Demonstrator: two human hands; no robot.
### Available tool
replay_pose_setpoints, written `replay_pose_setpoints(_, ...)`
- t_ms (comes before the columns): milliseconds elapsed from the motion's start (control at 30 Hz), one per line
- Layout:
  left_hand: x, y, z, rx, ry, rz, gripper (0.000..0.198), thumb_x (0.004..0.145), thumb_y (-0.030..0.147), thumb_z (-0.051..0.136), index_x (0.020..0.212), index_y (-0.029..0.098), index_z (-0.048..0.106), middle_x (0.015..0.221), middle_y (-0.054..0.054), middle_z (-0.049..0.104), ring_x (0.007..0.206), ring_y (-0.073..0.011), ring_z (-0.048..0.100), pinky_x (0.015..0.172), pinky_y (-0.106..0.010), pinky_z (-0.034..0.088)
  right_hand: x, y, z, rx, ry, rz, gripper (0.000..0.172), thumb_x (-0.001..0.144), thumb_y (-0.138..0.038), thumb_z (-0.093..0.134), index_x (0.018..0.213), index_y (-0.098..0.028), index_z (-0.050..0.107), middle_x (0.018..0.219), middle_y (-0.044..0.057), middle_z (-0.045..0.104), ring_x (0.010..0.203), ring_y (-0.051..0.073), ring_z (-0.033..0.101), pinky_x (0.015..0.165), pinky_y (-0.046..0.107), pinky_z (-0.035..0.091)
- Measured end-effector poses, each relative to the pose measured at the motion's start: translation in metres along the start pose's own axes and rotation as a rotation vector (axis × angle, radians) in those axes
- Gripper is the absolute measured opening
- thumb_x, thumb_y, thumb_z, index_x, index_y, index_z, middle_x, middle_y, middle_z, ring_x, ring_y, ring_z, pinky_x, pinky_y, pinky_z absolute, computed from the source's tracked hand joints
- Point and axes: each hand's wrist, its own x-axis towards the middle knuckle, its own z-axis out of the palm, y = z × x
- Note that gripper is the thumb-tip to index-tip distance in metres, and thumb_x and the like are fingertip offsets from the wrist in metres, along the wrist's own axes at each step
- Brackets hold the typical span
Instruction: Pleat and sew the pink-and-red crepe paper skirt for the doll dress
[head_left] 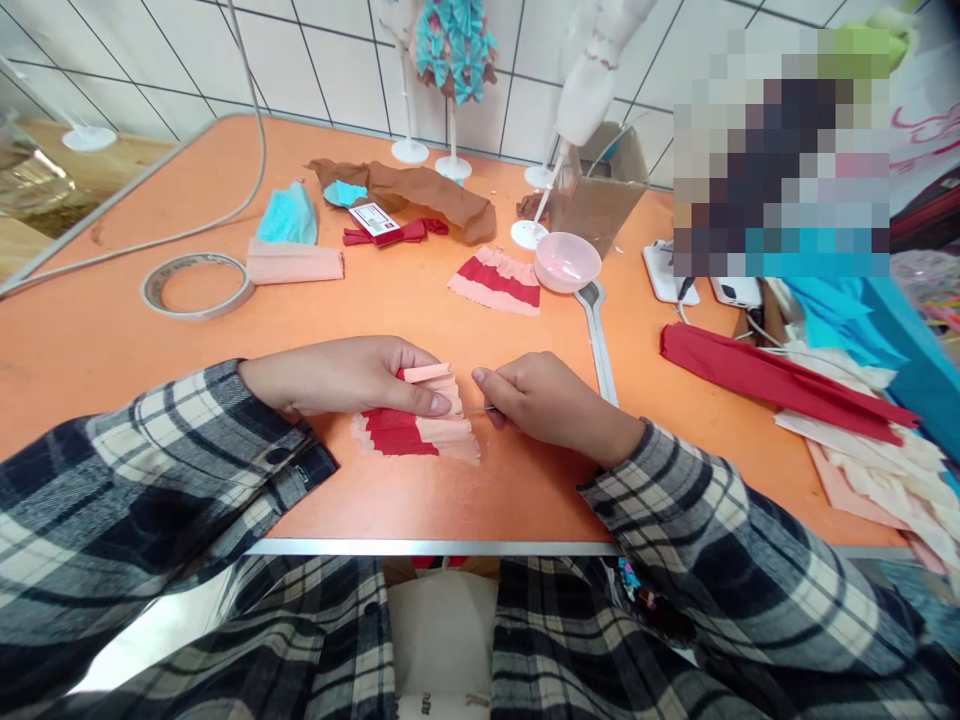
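My left hand (349, 376) is closed on a strip of pink and red crepe paper (399, 432), its thumb pressing the pleated part. A rolled pink edge stands up by the fingers, and the rest of the strip hangs below the hand. To the right of it, my right hand (559, 405) pinches a thin needle-like metal piece (477, 409) that points at the paper. Beyond the hands lies another pink and red crepe paper piece (496, 281), fanned out flat beside a small pink bowl (568, 262).
A tape roll (197, 312) and folded pink paper (295, 261) lie at the left. A small box (376, 224) rests near brown paper (427, 195). Metal scissors or tweezers-like tool (598, 345), red paper (772, 380) and phones (670, 272) lie right. White stands (529, 234) line the back.
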Motion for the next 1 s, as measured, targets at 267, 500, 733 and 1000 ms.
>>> replay_pose_setpoints(267,0.0027,-0.0063,-0.0037,0.018,-0.023,0.018,0.026,0.078,0.043,0.077,0.077,0.019,0.068,0.063,0.004,0.052,0.059,-0.0108,0.046,0.058,-0.022,0.037,0.0000,0.0001,-0.0004,-0.050,0.000,-0.020,0.058,0.104,-0.035,0.042,0.055,-0.016,0.067,0.054,0.001,0.059,0.057,0.011,0.050,0.066,0.028,0.031)
replay_pose_setpoints(500,0.0021,-0.0040,-0.0026,0.029,0.008,0.006,0.027,0.075,0.043,0.079,0.074,0.018,0.068,0.061,0.004,0.050,0.056,-0.0101,0.042,0.055,-0.022,0.035,-0.0010,-0.0011,-0.0018,0.015,0.000,0.010,0.059,0.104,-0.035,0.041,0.054,-0.016,0.065,0.055,0.000,0.061,0.056,0.010,0.052,0.066,0.027,0.033)
replay_pose_setpoints(733,0.0008,-0.0052,-0.0031,0.025,-0.006,0.013,0.029,0.076,0.045,0.078,0.071,0.018,0.066,0.063,0.003,0.053,0.058,-0.0103,0.044,0.055,-0.021,0.037,0.0000,0.0003,-0.0001,-0.015,0.008,0.004,0.059,0.104,-0.036,0.042,0.054,-0.016,0.065,0.054,0.000,0.060,0.055,0.011,0.050,0.066,0.027,0.033)
replay_pose_setpoints(1000,0.0013,-0.0030,-0.0027,0.039,0.004,-0.006,0.030,0.076,0.046,0.078,0.073,0.018,0.066,0.065,0.003,0.055,0.061,-0.0113,0.047,0.058,-0.022,0.039,0.0001,-0.0022,-0.0011,-0.048,-0.015,0.011,0.056,0.103,-0.034,0.046,0.053,-0.016,0.064,0.054,0.000,0.059,0.057,0.011,0.049,0.066,0.028,0.032)
